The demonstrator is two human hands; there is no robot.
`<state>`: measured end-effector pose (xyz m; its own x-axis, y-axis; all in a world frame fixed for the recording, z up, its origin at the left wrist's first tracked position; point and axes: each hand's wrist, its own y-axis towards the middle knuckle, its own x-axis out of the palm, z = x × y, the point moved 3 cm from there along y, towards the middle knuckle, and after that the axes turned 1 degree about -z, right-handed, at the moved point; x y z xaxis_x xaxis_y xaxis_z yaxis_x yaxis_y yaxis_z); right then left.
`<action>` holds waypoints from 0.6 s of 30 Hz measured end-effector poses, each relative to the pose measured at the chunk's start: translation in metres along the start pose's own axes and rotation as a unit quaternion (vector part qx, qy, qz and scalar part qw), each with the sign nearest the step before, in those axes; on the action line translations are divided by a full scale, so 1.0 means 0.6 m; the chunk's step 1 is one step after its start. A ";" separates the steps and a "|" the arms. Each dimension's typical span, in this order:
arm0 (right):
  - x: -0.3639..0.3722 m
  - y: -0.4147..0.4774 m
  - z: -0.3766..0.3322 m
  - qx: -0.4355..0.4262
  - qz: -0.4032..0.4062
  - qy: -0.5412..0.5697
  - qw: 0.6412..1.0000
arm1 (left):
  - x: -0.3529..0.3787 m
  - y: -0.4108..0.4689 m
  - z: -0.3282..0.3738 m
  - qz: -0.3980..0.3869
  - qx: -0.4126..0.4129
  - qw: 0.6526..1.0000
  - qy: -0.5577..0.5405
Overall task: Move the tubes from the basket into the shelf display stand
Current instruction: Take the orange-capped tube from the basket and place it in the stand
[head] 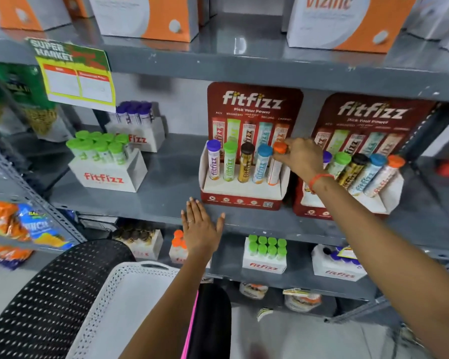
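Observation:
A dark red display stand (240,202) sits on the grey middle shelf (166,200). Its back row holds a purple-capped tube (213,159), a green-capped tube (229,161), a black-capped tube (246,163), a blue-capped tube (261,164) and an orange-capped tube (275,167). My right hand (302,156) grips the orange cap of that last tube, which stands in the stand's rightmost slot. My left hand (200,229) is flat and open against the shelf's front edge, holding nothing. The white perforated basket (119,307) sits low at the bottom; its visible inside shows no tubes.
A second red stand (347,203) filled with tubes stands to the right. White boxes of green-capped (106,161) and purple-capped (136,125) tubes stand to the left. More tube boxes fill the lower shelf. A black perforated basket (44,307) lies beside the white one. Orange-and-white cartons (145,16) sit above.

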<state>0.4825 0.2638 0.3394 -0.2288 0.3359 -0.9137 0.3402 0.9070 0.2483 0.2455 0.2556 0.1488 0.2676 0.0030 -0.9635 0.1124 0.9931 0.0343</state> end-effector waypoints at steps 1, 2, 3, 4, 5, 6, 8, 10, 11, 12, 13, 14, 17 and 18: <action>-0.001 -0.002 0.001 -0.008 -0.005 -0.006 1.000 | 0.000 0.000 0.000 -0.002 0.000 1.000 0.000; -0.004 -0.004 0.001 -0.017 -0.010 -0.014 1.000 | 0.000 -0.001 0.000 -0.005 0.001 1.000 0.002; -0.008 -0.004 -0.001 -0.026 -0.014 -0.027 0.999 | -0.001 0.000 0.000 -0.008 0.002 1.000 0.006; -0.011 -0.003 -0.003 -0.031 -0.019 -0.040 0.999 | -0.001 0.000 0.001 -0.012 0.003 1.000 0.009; -0.014 -0.002 -0.004 -0.031 -0.023 -0.051 0.998 | -0.002 0.001 0.001 -0.017 0.002 1.000 0.013; -0.016 -0.001 -0.005 -0.027 -0.031 -0.056 0.998 | -0.003 0.001 0.001 -0.022 0.002 1.000 0.018; -0.017 0.002 -0.007 -0.027 -0.061 -0.051 0.996 | -0.005 0.003 0.002 -0.035 -0.001 0.999 0.029; -0.016 0.005 -0.012 -0.045 -0.112 -0.031 0.992 | -0.007 0.004 0.003 -0.048 -0.003 0.998 0.035; -0.017 0.007 -0.014 -0.053 -0.138 -0.025 0.989 | -0.010 0.004 0.004 -0.053 -0.003 0.998 0.037; -0.019 0.009 -0.015 -0.060 -0.158 -0.023 0.985 | -0.011 0.004 0.004 -0.058 -0.003 0.998 0.040; -0.021 0.010 -0.017 -0.066 -0.172 -0.026 0.983 | -0.012 0.004 0.006 -0.063 -0.004 0.997 0.044; -0.022 0.011 -0.018 -0.071 -0.177 -0.033 0.981 | -0.013 0.005 0.007 -0.069 -0.005 0.996 0.047; -0.027 0.013 -0.018 -0.089 -0.131 -0.061 0.986 | -0.018 0.007 0.009 -0.092 -0.011 0.994 0.050; -0.029 0.013 -0.017 -0.090 -0.116 -0.059 0.987 | -0.019 0.008 0.010 -0.094 -0.011 0.994 0.053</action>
<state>0.4797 0.2680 0.3604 -0.1706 0.0918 -0.9811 0.1202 0.9902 0.0717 0.2487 0.2596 0.1616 0.1405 -0.1713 -0.9751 0.1289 0.9797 -0.1535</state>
